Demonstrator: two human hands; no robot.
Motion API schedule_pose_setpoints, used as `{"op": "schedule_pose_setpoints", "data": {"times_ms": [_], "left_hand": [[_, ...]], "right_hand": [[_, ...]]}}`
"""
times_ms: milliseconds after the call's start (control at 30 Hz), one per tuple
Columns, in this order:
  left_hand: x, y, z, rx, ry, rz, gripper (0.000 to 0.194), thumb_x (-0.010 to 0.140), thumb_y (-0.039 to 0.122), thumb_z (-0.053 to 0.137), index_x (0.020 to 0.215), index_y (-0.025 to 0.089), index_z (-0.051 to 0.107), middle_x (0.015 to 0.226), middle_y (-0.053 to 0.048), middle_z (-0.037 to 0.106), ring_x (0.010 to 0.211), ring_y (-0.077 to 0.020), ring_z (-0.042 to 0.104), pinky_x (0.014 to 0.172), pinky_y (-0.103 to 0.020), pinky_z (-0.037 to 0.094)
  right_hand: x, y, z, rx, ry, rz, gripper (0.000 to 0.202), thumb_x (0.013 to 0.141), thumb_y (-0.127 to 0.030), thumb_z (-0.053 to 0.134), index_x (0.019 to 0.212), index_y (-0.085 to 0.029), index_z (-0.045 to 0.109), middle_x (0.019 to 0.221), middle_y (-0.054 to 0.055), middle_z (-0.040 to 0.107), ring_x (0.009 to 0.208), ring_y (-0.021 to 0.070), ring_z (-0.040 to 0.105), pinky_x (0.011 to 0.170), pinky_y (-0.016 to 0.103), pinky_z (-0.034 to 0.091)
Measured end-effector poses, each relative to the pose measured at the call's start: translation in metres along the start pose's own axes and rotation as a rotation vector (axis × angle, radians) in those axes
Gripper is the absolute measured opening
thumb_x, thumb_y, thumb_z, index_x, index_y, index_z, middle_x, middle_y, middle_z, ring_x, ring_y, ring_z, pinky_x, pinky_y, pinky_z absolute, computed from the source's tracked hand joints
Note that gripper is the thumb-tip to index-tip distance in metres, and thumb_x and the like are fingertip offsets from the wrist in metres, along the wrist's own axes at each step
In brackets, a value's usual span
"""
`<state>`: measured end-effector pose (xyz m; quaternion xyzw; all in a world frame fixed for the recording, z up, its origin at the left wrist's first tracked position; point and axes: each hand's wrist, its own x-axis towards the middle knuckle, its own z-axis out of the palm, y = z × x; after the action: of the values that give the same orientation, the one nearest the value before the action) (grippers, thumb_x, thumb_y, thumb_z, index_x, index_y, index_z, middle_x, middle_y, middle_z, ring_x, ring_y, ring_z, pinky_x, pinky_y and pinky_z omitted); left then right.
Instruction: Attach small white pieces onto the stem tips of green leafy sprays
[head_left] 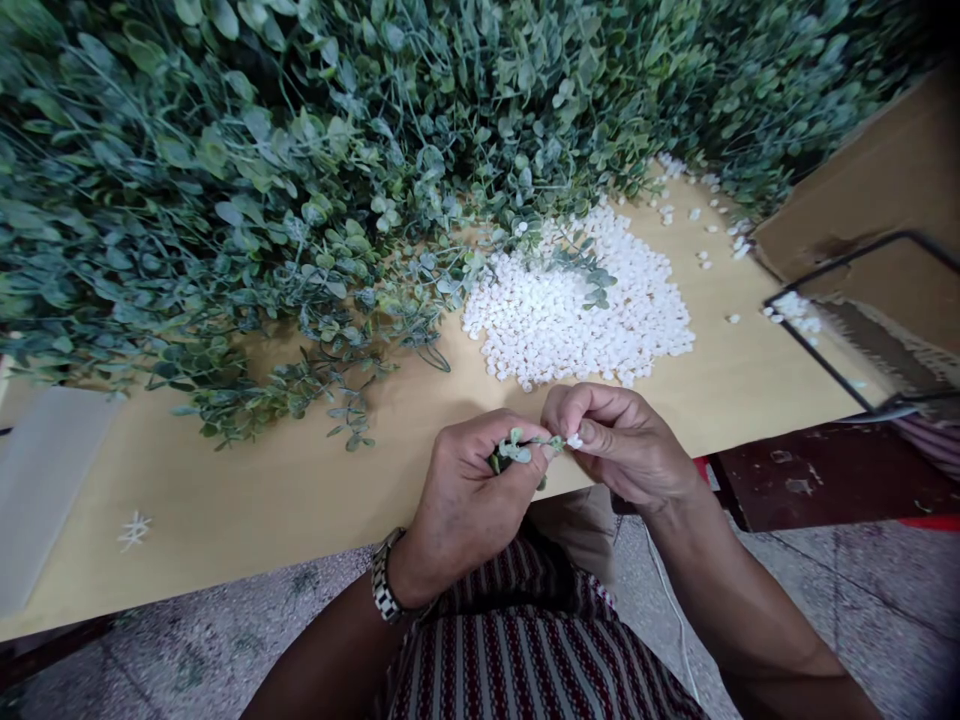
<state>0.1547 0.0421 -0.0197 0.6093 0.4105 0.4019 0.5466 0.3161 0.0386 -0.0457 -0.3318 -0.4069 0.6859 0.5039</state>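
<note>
My left hand, with a metal watch at the wrist, is closed around a green artificial leaf sprig. The sprig's tip points right, toward my other hand. Thumb and forefinger of my right hand pinch a small white bead-like piece right at that tip. Whether the piece is seated on the stem cannot be made out. Just beyond both hands lies a heap of similar white pieces, with a loose leaf sprig on top of it.
A large mass of artificial greenery fills the table's far side. At right stand a cardboard box and a black wire frame, with scattered white pieces nearby. A small white stick cluster and a pale sheet lie at left on the table.
</note>
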Motion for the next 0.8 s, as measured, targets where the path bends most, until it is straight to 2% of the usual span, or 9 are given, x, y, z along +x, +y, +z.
{"op": "schedule_pose_setpoints", "data": {"times_ms": [167, 333, 533, 800], "left_hand": [[-0.0014, 0.0002, -0.0003, 0.087, 0.020, 0.083, 0.013, 0.074, 0.005, 0.057, 0.067, 0.012, 0.065, 0.061, 0.001, 0.060, 0.056, -0.0079, 0.050, 0.054, -0.018, 0.041], [-0.0026, 0.0004, -0.0008, 0.155, 0.009, 0.145, 0.014, 0.074, 0.006, 0.056, 0.070, 0.014, 0.065, 0.063, 0.000, 0.062, 0.057, -0.0092, 0.054, 0.055, -0.020, 0.043], [-0.0023, 0.0010, -0.0012, 0.205, 0.001, 0.180, 0.016, 0.075, 0.005, 0.054, 0.068, 0.014, 0.065, 0.061, 0.000, 0.060, 0.054, -0.0085, 0.051, 0.053, -0.019, 0.042], [-0.0036, -0.0020, -0.0024, 0.261, 0.004, 0.213, 0.014, 0.076, 0.006, 0.054, 0.070, 0.013, 0.064, 0.064, -0.002, 0.063, 0.058, -0.0105, 0.055, 0.056, -0.021, 0.043]], "right_hand": [[0.0002, 0.0007, 0.0003, -0.028, 0.022, -0.012, 0.012, 0.072, -0.027, 0.072, 0.068, -0.017, 0.066, 0.062, 0.000, 0.056, 0.060, 0.0103, 0.050, 0.057, 0.024, 0.041], [-0.0006, 0.0032, -0.0012, -0.010, -0.009, -0.015, 0.010, 0.074, -0.025, 0.071, 0.071, -0.017, 0.067, 0.065, 0.000, 0.057, 0.062, 0.0097, 0.051, 0.058, 0.024, 0.040], [-0.0009, 0.0044, -0.0015, -0.030, -0.013, -0.023, 0.010, 0.075, -0.025, 0.070, 0.071, -0.017, 0.066, 0.065, -0.001, 0.056, 0.062, 0.0096, 0.051, 0.058, 0.023, 0.040], [-0.0049, 0.0071, -0.0044, -0.182, -0.042, -0.081, 0.006, 0.082, -0.022, 0.062, 0.078, -0.017, 0.063, 0.069, 0.000, 0.057, 0.065, 0.0097, 0.051, 0.061, 0.024, 0.039]]}}
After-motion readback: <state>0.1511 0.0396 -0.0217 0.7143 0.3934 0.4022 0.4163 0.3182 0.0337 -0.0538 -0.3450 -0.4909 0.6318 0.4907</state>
